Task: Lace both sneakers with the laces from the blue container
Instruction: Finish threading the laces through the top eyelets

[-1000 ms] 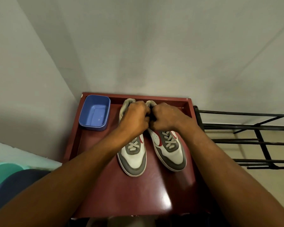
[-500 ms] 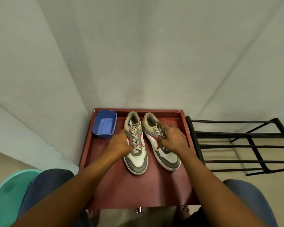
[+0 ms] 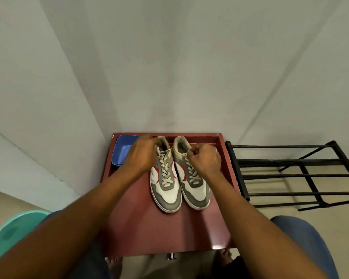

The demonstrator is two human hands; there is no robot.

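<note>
Both sneakers on counter (image 3: 169, 228), side by side, toes toward person, long axes running away from person. Left sneaker (image 3: 165, 188) just right of blue container (image 3: 120, 152); right sneaker (image 3: 195, 190) next beyond, farther right of container. Both look laced to top eyelets.

Left hand (image 3: 143, 156) over container's right rim, reaching onto left sneaker's collar. Hand blurred, cannot tell grip. Right hand (image 3: 205, 159) curled, seemingly pinching lace (image 3: 192, 174) at right sneaker's top. Each hand nearest own shoe. Likely left to do: lace ends at collars.
</note>
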